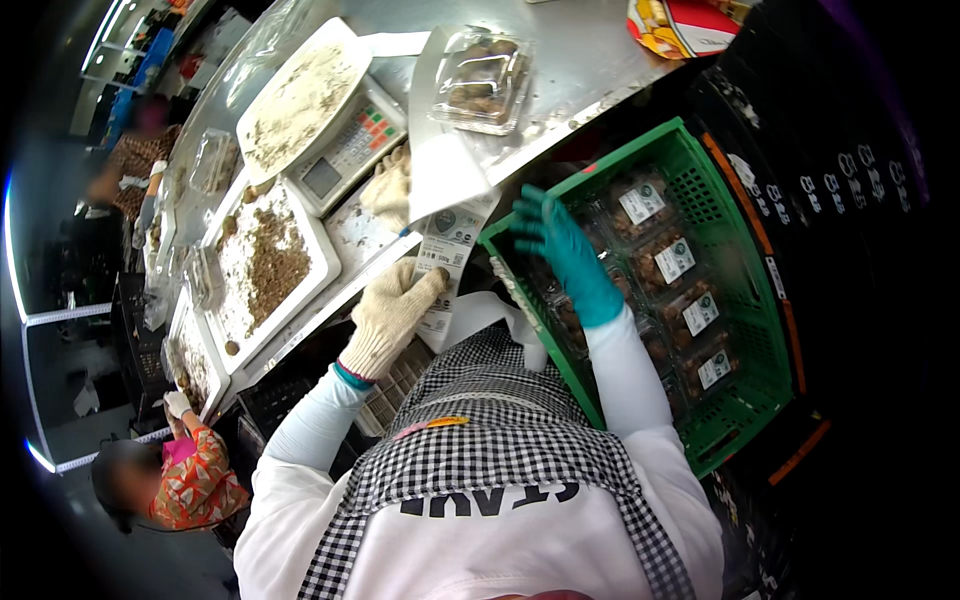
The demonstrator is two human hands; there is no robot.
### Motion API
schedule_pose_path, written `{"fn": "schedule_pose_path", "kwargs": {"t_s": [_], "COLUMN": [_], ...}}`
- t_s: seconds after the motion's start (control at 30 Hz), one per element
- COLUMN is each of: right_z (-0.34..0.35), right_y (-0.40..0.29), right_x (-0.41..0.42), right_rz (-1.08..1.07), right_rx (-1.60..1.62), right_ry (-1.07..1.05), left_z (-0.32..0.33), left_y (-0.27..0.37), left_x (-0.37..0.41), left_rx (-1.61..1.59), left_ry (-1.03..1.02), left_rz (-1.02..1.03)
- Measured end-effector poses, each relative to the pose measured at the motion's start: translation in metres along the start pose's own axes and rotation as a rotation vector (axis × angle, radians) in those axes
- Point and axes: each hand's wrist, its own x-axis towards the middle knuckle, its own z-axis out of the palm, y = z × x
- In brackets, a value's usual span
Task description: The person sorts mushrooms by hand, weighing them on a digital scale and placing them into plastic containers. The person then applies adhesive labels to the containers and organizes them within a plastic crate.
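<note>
My left hand [397, 311], in a cream knit glove, pinches a strip of printed labels [448, 240] with the thumb on top of it. Pale backing paper [480, 311] curls beside the strip, against my checked apron. My right hand [566, 251], in a teal rubber glove, is spread with nothing in it over the near-left side of a green plastic crate [592, 176]. Inside the crate are clear clamshell packs of brown round produce, several bearing white labels [676, 260]. A closed, unlabelled clamshell pack [484, 82] sits on the metal table ahead.
A digital scale [349, 150] carries a dusty white tray [352, 45]. Beside it, a white tray [326, 262] holds brown crumbs. A cream knit glove [388, 187] is by the scale. Two people work at left, one in an orange patterned top [202, 480]. A red-yellow bag [682, 30] lies at upper right.
</note>
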Motion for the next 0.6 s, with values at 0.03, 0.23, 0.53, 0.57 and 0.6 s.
{"fn": "schedule_pose_path", "kwargs": {"t_s": [0.03, 0.23, 0.53, 0.57, 0.6], "right_z": [0.009, 0.05, 0.033, 0.033, 0.028], "right_y": [0.003, 0.025, 0.032, 0.032, 0.036], "right_x": [-0.017, -0.067, -0.074, -0.074, -0.073], "right_rz": [0.022, -0.051, -0.233, -0.28, -0.311], "right_rx": [0.047, -0.159, -0.501, -0.569, -0.686], "right_ry": [-0.13, -0.096, 0.147, 0.177, 0.207], "left_z": [-0.004, 0.007, 0.025, 0.03, 0.032], "left_y": [-0.02, -0.035, -0.005, -0.008, -0.025], "left_x": [0.0, -0.013, -0.002, 0.001, 0.01], "left_rx": [-0.211, -0.003, -0.301, -0.353, -0.424], "left_ry": [-0.036, -0.128, -0.395, -0.355, -0.347], "left_rz": [0.043, 0.009, -0.335, -0.369, -0.33]}}
